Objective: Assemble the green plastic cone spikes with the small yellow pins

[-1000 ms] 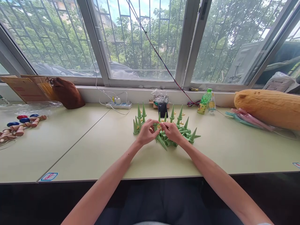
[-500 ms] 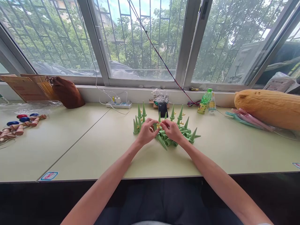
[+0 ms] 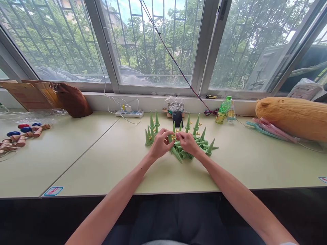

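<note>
My left hand (image 3: pixel 161 144) is closed round a green plastic watering spike (image 3: pixel 169 139), with thumb and index finger near its top. My right hand (image 3: pixel 188 142) meets it from the right, its fingertips pinched at a small yellow valve (image 3: pixel 174 137) that they mostly cover. Below both hands lies a pile of green spike parts, with hollow tubes (image 3: pixel 183 155) and a loose cone (image 3: pixel 176 155). Several spikes with yellow valves stand upright behind the hands, among them a left pair (image 3: pixel 156 119) and a right one (image 3: pixel 196 125).
A black phone (image 3: pixel 177 119) lies behind the spikes. Further back are a power strip (image 3: pixel 129 114) and a green-capped bottle (image 3: pixel 223 110). Wooden kendama toys (image 3: pixel 22 140) and a brown pouch (image 3: pixel 73 101) are on the left, a tan plush cushion (image 3: pixel 291 117) on the right.
My right fingers have curled in tighter over the small yellow valve. My left hand stays nearly still, and the parts on the table have not moved.
</note>
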Available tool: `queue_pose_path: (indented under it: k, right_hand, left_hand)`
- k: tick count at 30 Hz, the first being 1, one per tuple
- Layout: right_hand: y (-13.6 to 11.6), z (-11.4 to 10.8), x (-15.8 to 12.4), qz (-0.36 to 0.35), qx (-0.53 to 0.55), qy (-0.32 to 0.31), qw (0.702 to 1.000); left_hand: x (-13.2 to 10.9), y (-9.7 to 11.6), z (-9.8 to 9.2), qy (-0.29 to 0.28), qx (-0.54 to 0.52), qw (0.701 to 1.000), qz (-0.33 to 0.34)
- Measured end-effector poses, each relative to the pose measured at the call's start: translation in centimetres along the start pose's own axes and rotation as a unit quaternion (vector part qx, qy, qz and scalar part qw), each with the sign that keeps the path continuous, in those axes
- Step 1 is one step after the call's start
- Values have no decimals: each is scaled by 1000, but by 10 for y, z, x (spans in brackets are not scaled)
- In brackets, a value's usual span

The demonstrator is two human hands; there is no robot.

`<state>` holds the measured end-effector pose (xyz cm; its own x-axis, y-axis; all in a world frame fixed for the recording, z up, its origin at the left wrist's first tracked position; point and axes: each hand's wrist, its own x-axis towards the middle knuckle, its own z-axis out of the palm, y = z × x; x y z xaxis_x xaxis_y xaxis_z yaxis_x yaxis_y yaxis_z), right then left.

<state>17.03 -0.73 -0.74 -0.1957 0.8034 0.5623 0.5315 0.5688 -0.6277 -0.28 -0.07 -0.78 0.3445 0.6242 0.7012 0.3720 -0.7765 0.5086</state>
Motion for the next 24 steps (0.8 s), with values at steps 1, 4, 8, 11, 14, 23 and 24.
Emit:
queue_pose_path:
  k: [1, 4, 8, 11, 14, 23, 24]
  right_hand:
    - [0, 0, 0, -1, -2, -1, 1000]
    - [0, 1, 0, -5, -6, -3, 1000]
    - [1, 1, 0, 4, 4, 1, 1000]
    - [1, 1, 0, 16, 22, 10, 1000]
    - [1, -1, 0, 15, 32, 14, 999]
    - [4, -1, -1, -4, 40, -12, 999]
    - [4, 0, -1, -2, 39, -13, 999]
  left_hand:
    - [0, 1, 0, -1, 0, 1000, 2]
    - [1, 2, -1, -1, 2, 1000, 3]
    - [1, 3, -1, 2, 3, 1000, -1]
    - [2, 2, -1, 9, 4, 1000, -5]
    - [2, 1, 0, 11, 6, 1000, -9]
    - [1, 0, 0, 4, 17, 1000, -11]
    - [1, 1, 0, 3, 17, 1000, -11]
